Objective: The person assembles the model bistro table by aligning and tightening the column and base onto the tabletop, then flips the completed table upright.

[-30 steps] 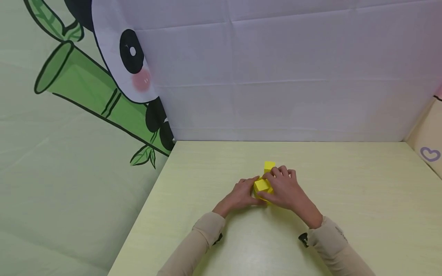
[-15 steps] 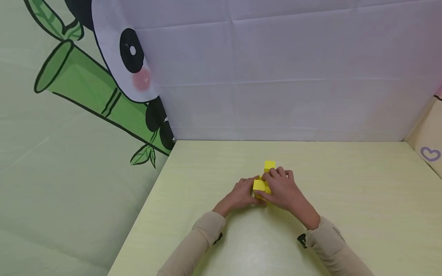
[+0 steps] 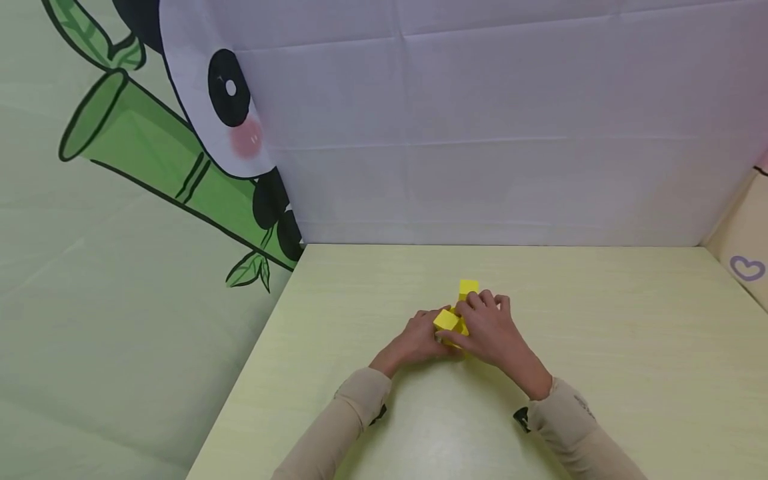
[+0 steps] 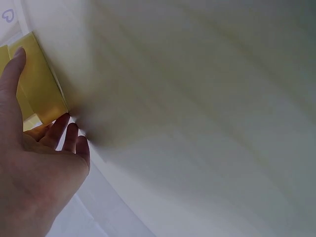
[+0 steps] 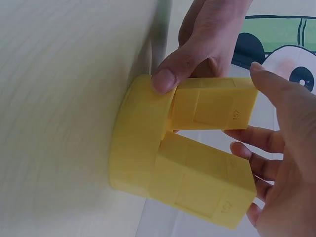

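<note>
A yellow base with a curved side [image 5: 136,140] sits on the table. Two yellow rectangular blocks stand up from it, each marked 157. My left hand [image 3: 415,339] grips the base from the left, thumb against its side, as the left wrist view also shows. My right hand [image 3: 492,331] holds the nearer block [image 5: 212,106] between thumb and fingers; its top is turned at an angle in the head view. The farther block [image 5: 200,182] stands beside the right hand's fingers, leaning slightly away from the held one. Much of the base is hidden by the hands in the head view.
The pale wooden table [image 3: 600,320] runs back to a white cloth wall [image 3: 492,133]. At the left hangs a green cloth [image 3: 120,300] with a panda and bamboo print. A beige panel [image 3: 741,233] with a purple heart borders the right side.
The nearer yellow block has turned in my right hand's hold and shifted slightly left. My right hand moved a little left with it. My left hand and the farther block stay put.
</note>
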